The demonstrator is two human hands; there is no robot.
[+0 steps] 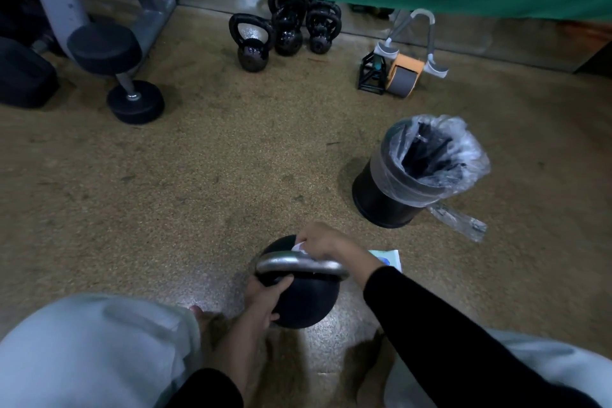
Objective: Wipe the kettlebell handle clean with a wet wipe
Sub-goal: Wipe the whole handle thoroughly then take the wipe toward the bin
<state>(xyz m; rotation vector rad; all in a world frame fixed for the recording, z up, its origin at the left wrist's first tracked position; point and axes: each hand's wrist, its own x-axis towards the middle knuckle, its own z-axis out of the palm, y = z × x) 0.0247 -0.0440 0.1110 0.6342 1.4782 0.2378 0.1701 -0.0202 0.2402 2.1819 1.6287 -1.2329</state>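
A black kettlebell (306, 303) with a grey metal handle (284, 264) stands on the floor between my knees. My left hand (263, 298) grips the left side of its round body, thumb over the top near the handle's base. My right hand (323, 243) is curled over the far right part of the handle and pinches a white wet wipe (299, 247) against it. Only a small corner of the wipe shows under my fingers.
A wipe packet (387, 258) lies on the floor just right of the kettlebell. A black bin with a clear liner (414, 172) stands further right. Several small kettlebells (284, 30), an ab roller (402, 71), a dumbbell (122, 76) and a machine frame sit at the back.
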